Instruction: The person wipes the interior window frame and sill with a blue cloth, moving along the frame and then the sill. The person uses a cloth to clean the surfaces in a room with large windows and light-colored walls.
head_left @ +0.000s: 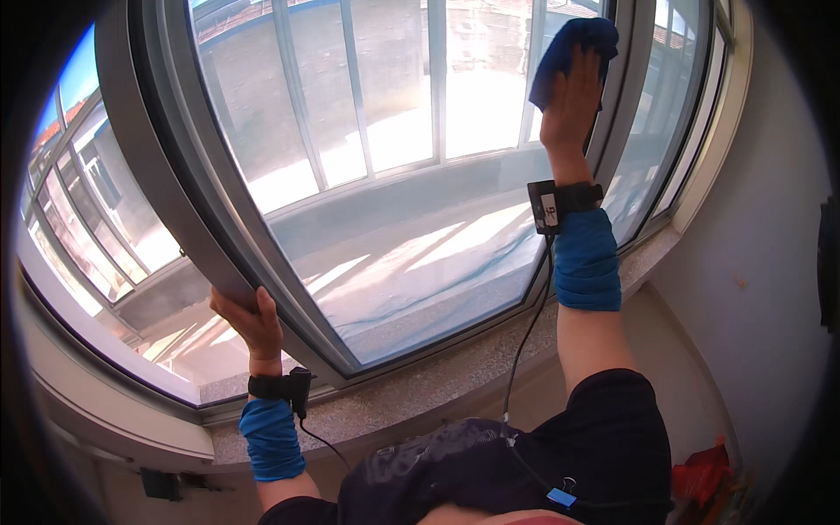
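At the upper right, my right hand [569, 109] presses a dark blue cloth [560, 48] against the sliding window pane [367, 219], beside that sash's right frame. Its fingers lie stretched over the cloth. My left hand [249, 319] grips the grey metal edge of the sash frame [197, 210] at the lower left, fingers curled round it. Both forearms have blue sleeves and black wrist devices with cables. Bright light and a railed structure show through the glass.
A speckled stone sill [420, 389] runs below the window. An open gap [122, 201] lies left of the sash. A pale wall [744, 324] stands at the right, with a red item [700, 477] low beside it and a dark object [162, 481] below the sill at the left.
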{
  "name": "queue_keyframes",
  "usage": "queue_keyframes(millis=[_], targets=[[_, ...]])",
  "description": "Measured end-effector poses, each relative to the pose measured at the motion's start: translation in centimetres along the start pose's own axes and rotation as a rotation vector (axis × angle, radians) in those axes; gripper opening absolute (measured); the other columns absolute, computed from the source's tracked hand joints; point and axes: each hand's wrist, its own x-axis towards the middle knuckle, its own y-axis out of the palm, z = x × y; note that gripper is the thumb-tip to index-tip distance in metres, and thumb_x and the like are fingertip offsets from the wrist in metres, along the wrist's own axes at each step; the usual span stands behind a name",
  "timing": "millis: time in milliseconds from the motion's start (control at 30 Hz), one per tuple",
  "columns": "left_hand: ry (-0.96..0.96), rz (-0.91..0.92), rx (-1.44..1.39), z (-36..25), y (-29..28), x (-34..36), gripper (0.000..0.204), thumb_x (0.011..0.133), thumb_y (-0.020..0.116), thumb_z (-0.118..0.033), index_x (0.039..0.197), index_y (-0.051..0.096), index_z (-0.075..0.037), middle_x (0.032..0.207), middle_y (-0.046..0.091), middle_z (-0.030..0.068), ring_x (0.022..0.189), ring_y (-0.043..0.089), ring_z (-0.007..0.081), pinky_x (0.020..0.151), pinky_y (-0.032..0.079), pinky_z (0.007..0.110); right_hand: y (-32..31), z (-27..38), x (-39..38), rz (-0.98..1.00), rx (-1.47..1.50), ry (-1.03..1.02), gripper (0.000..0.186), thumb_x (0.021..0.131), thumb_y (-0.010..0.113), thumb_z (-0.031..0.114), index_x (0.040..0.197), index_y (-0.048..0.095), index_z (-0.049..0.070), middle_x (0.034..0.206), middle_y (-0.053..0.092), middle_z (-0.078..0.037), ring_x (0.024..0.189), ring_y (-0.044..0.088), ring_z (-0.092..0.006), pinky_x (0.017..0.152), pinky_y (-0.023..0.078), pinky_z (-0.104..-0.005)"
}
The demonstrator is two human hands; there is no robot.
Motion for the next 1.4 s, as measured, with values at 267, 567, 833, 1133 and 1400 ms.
queue_keyframes(millis=[267,567,833,1133,1400], targets=[[0.01,0.02,0.021,-0.9,-0.1,0.3,0.073,0.093,0.059,-0.039,0.143,0.024,0.0,0.119,0.038,0.0206,0.11,0.04,0.0332,0.094,0.036,0.047,1.0,0.5,-0.8,-0.047,-0.1,0.059,0.051,0.107,0.028,0.035,0.147,0.04,0.006,0.148,0.043,-0.024,0.139,0.037,-0.0425,0.113,0.026,-0.0529],[0.027,0.007,0.013,-1.1,0.0,0.4,0.072,0.091,0.061,-0.033,0.143,0.023,-0.001,0.119,0.038,0.0209,0.11,0.042,0.0341,0.093,0.038,0.047,0.8,22.3,-2.2,0.036,0.099,0.032,0.05,0.103,0.038,0.035,0.146,0.043,0.01,0.149,0.043,-0.02,0.14,0.037,-0.0392,0.115,0.019,-0.0557],[-0.007,0.029,-0.048,-0.7,0.1,0.2,0.075,0.09,0.062,-0.033,0.144,0.022,0.0,0.121,0.037,0.0227,0.112,0.04,0.0356,0.096,0.035,0.047,-2.2,36.7,-5.0,0.172,0.389,-0.238,0.045,0.09,0.062,0.036,0.133,0.057,0.026,0.144,0.049,-0.009,0.13,0.045,-0.0274,0.115,0.018,-0.0534],[-0.013,0.005,-0.042,0.0,0.5,0.3,0.078,0.095,0.056,-0.043,0.149,0.017,-0.003,0.121,0.033,0.0196,0.113,0.041,0.0328,0.09,0.042,0.047,-2.0,26.9,-5.7,0.209,0.292,-0.176,0.041,0.092,0.058,0.041,0.132,0.058,0.028,0.144,0.049,-0.003,0.134,0.042,-0.0228,0.119,0.014,-0.0495],[-0.065,-0.016,-0.041,-0.3,0.4,0.2,0.075,0.096,0.055,-0.039,0.148,0.019,0.0,0.124,0.035,0.0195,0.115,0.044,0.0323,0.093,0.043,0.047,-2.2,7.1,-6.5,0.201,0.093,-0.013,0.049,0.101,0.042,0.035,0.146,0.044,0.016,0.152,0.036,-0.022,0.142,0.031,-0.039,0.116,0.017,-0.0563]])
